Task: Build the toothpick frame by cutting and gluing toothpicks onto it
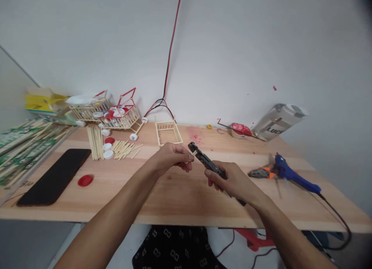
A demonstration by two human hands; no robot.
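Observation:
Above the middle of the table, my left hand point(176, 156) is closed in a pinch on a small pale wooden stick point(194, 153), mostly hidden by the fingers. The stick's end meets the jaws of a black plier-like cutter point(207, 159). My right hand point(231, 178) wraps round the cutter's handles, its head pointing up and left toward the left hand. Just behind the left hand stands a small open frame of glued sticks point(170, 143), with a row of short uprights along its back side.
Left lie cut sticks point(123, 149), long sticks point(95, 143), bottle caps point(85, 180), a phone point(55, 176) and two stick-built carts point(122, 116). Right are a blue glue gun point(296, 178) with a trailing cord, pliers point(261, 173), a red-stained cup point(240, 132) and a tilted bag point(279, 123).

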